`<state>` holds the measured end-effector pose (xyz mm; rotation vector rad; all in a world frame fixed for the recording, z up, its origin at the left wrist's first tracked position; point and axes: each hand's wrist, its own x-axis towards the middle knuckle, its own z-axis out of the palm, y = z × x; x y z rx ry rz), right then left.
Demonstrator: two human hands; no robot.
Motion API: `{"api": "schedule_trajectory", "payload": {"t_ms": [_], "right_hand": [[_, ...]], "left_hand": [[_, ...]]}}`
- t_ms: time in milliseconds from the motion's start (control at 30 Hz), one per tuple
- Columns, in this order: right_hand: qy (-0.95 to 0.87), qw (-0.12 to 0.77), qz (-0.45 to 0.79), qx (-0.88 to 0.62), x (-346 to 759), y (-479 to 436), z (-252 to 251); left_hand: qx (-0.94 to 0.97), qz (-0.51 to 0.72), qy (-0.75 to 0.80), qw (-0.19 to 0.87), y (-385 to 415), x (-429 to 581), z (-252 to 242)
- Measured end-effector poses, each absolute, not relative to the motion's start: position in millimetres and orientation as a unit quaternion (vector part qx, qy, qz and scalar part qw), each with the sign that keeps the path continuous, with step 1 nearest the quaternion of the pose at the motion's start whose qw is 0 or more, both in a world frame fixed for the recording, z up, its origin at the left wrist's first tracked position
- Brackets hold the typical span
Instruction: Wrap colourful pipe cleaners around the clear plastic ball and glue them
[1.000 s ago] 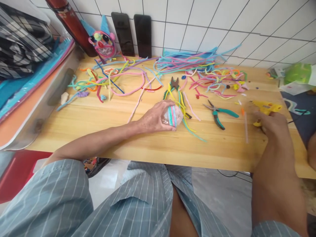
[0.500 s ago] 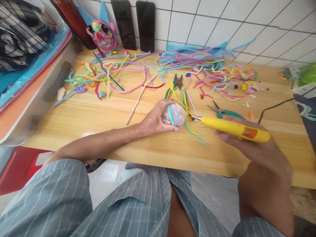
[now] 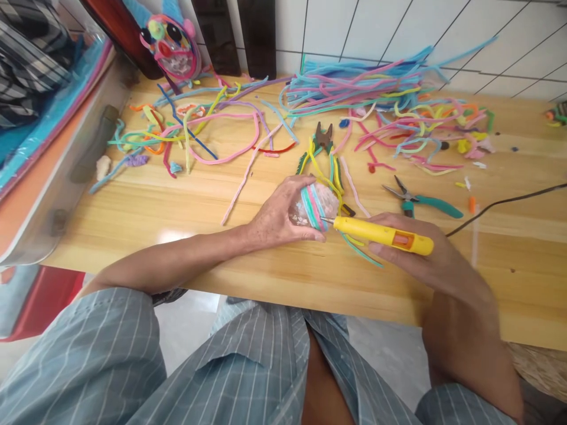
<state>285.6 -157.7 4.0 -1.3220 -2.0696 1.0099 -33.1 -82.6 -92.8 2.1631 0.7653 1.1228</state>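
Note:
My left hand point(image 3: 283, 209) is wrapped round a rounded, partly see-through ball point(image 3: 326, 199) with pale pinkish-white stuff showing in it. Bands of turquoise, pink and light blue pipe cleaner point(image 3: 313, 206) circle its middle. In my right hand point(image 3: 411, 248) is a yellow hot-glue pen point(image 3: 381, 231), its metal tip at the lower right edge of the bands; whether it touches cannot be made out. Behind the ball lie pliers with green-and-yellow handles point(image 3: 325, 137), partly hidden by it. Yellow and turquoise pipe cleaner ends point(image 3: 367, 255) stick out below the glue pen.
Teal-handled pliers point(image 3: 436, 203) lie right of the ball, near a black cord point(image 3: 500, 205). A pipe cleaner bundle point(image 3: 354, 88) and loose pieces point(image 3: 230, 118) spread along the back. A decorated figure point(image 3: 172, 50) stands back left, beside a clear bin point(image 3: 66, 195).
My right hand has brought the glue pen left, up to the bands on the ball. My left hand keeps its hold. The view has shifted slightly.

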Motion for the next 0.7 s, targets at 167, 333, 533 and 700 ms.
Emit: {"api": "schedule_trajectory", "payload": {"t_ms": [167,333,533,700], "right_hand": [[-0.763,0.246,0.365,-0.475,289.8,-161.5,-3.3],[-0.764,0.254,0.366,-0.467,289.7,-161.5,-5.0],[-0.762,0.259,0.358,-0.474,287.3,-162.0,-2.9],[-0.765,0.233,0.369,-0.473,289.2,-162.4,-3.7]], "left_hand": [[0.819,0.403,0.288,0.289,-83.5,-34.6,-89.1],[0.823,0.414,0.265,0.287,-81.6,-36.4,-88.1],[0.827,0.409,0.262,0.282,-81.7,-38.0,-87.0],[0.830,0.406,0.259,0.283,-82.3,-38.5,-84.1]]}}
